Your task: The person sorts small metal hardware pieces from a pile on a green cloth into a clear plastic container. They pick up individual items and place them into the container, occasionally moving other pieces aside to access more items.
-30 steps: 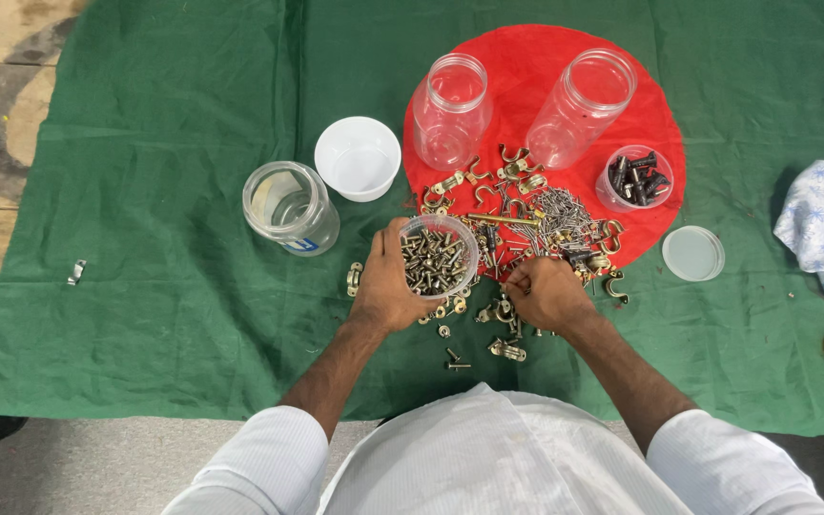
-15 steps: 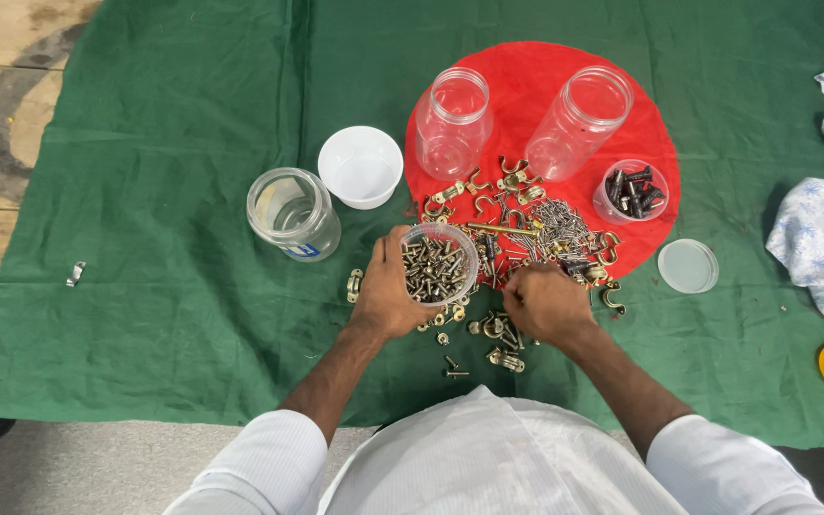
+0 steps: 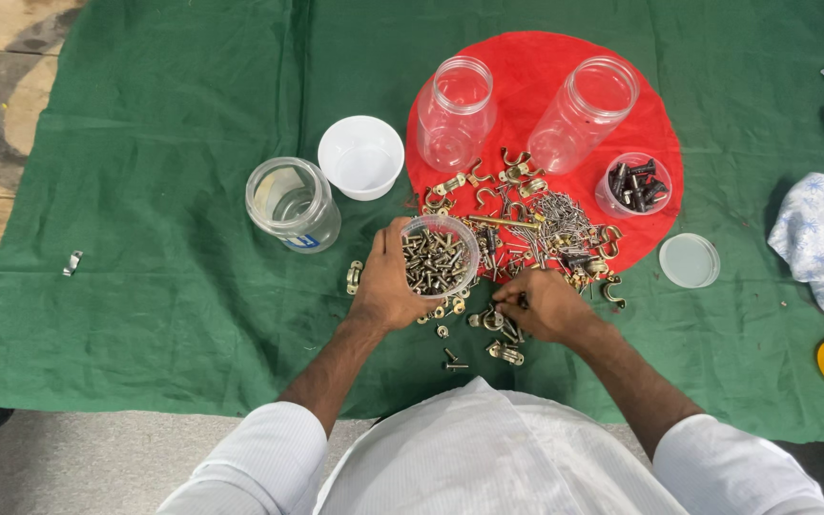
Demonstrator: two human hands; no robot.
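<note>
The left hand (image 3: pixel 385 284) wraps around the side of a small clear plastic cup full of metal screws (image 3: pixel 439 256), which stands on the green cloth (image 3: pixel 145 248) over the table. That cup looks heavy for its size, with thin, slick walls, so a grip low around its body suits it best. Just right of it, the right hand (image 3: pixel 544 305) is curled, fingertips pinching into the loose pile of small brass clamps and nails (image 3: pixel 526 224); these are hard, light and prone to slip. Beyond stand two empty clear plastic jars (image 3: pixel 457 110).
</note>
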